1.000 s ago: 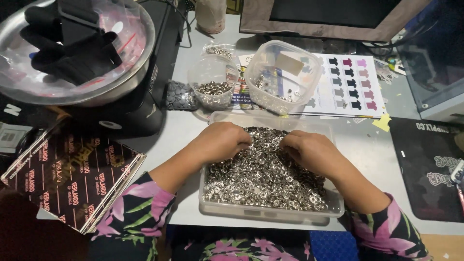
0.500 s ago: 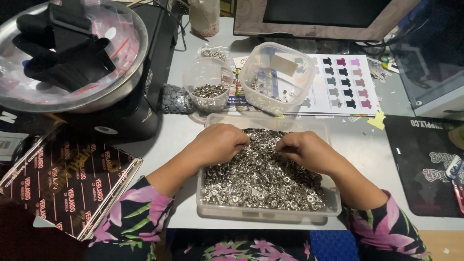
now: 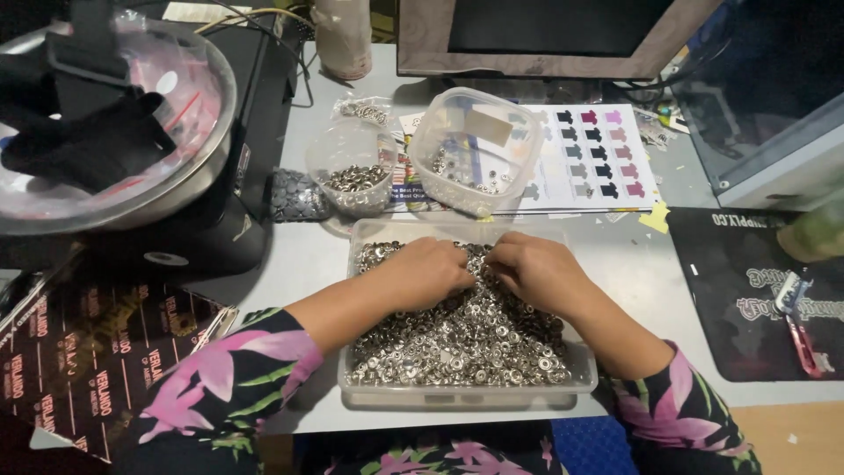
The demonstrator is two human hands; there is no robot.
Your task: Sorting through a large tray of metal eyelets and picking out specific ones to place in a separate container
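Observation:
A clear rectangular plastic tray (image 3: pixel 466 398) sits in front of me, heaped with several small silver metal snap rings (image 3: pixel 466 339). My left hand (image 3: pixel 426 271) rests palm down on the far part of the heap, fingers curled into the pieces. My right hand (image 3: pixel 532 268) lies beside it, fingers bent into the same spot. The fingertips of both hands meet near the tray's far middle; what they pinch is hidden.
Behind the tray stand a small clear cup of silver pieces (image 3: pixel 352 176) and a tilted clear tub (image 3: pixel 466 149). A printed colour chart sheet (image 3: pixel 598 158) lies at the back right, a steel bowl with black items (image 3: pixel 105 132) at the left, a black mat (image 3: pixel 756 290) at the right.
Both hands have stayed in the heap, fingers working slightly closer together. The camera view has shifted a little; the tray has not moved.

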